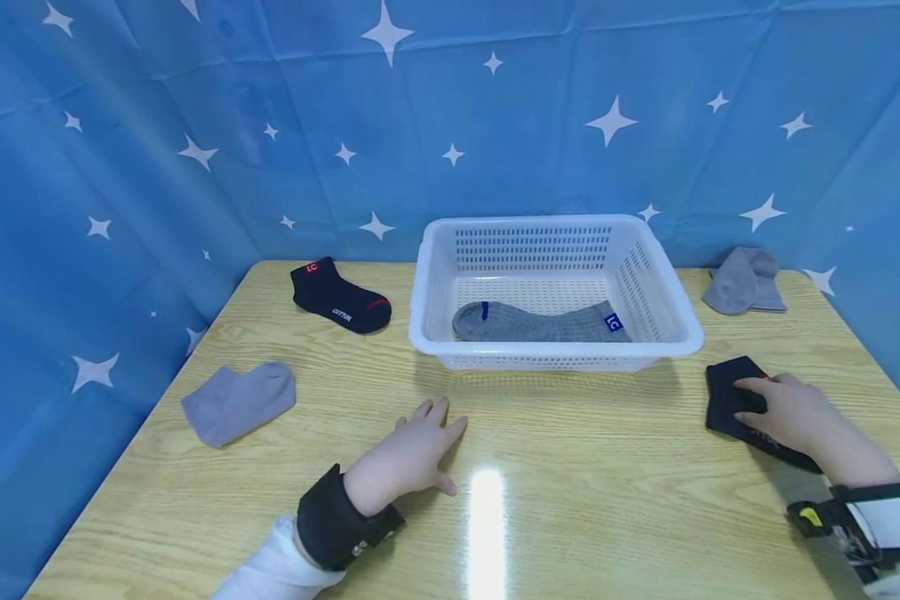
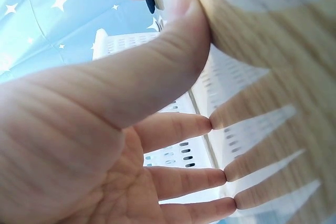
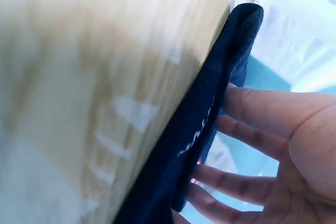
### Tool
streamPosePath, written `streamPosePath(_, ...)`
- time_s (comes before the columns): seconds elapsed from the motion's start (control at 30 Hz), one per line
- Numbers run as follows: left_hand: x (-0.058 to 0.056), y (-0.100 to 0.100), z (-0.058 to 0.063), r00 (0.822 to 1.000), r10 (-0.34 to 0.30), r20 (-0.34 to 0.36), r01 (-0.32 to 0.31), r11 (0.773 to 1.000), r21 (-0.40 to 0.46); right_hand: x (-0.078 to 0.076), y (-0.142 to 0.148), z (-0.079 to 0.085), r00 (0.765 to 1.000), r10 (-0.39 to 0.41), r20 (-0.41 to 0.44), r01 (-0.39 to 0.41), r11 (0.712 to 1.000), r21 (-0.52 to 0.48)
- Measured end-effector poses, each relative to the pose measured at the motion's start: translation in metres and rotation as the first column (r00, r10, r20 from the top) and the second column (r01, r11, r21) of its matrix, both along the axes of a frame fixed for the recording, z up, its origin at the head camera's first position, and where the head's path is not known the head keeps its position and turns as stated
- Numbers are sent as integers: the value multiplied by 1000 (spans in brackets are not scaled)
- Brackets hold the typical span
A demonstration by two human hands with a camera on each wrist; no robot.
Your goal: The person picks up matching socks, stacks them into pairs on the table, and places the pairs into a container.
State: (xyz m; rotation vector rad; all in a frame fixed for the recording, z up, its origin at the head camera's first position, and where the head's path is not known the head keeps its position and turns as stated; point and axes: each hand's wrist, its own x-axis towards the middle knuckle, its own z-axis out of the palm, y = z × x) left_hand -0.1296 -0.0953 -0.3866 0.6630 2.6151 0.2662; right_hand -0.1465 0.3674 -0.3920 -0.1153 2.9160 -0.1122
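My right hand (image 1: 795,412) is on a black ankle sock (image 1: 727,396) that lies at the right of the table. In the right wrist view, the thumb and fingers (image 3: 257,106) reach the upper face of that sock (image 3: 178,145), with a gap between thumb and forefinger. My left hand (image 1: 408,458) holds nothing; its spread fingertips rest on the wood in front of the white basket (image 1: 555,350). A long grey sock (image 1: 540,323) with a blue label lies inside the basket.
Another black ankle sock (image 1: 341,296) lies at the back left of the table (image 1: 600,517). Nearer on that side is a light grey sock (image 1: 240,400). A further grey sock (image 1: 746,282), folded over, lies at the back right. A blue starred curtain (image 1: 495,108) hangs behind the table.
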Motion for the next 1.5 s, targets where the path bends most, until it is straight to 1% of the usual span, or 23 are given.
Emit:
streamPosePath(0.1, 0, 0, 0, 1000, -1, 2, 1, 1000, -1, 7, -9, -3, 999, 42, -29, -41, 999, 23)
streamPosePath(0.33, 1, 0, 0, 1000, -2, -5, 2, 1000, 3, 21, -40, -4, 996, 75, -46, -73, 997, 35)
streamPosePath(0.47, 0, 1, 1, 1000, -8, -11, 8, 1000, -1, 29, -60, -2, 992, 109, -71, -106, 993, 43)
streamPosePath(0.63, 0, 1, 1, 1000, -11, -12, 11, 1000, -5, 37, -82, 1, 987, 143, -77, -142, 990, 18)
streamPosePath(0.83, 0, 1, 2, 1000, -8, 3, 8, 1000, -10, 45, -102, 4, 981, 174, -86, -177, 984, -24)
streamPosePath(1.17, 1, 2, 2, 1000, 0, 12, 0, 1000, -18, 48, -133, 7, 976, 208, -72, -211, 977, -40)
streamPosePath(1.5, 1, 1, 1, 1000, -11, 0, 11, 1000, -10, 48, -150, 9, 969, 231, -85, -235, 971, -44)
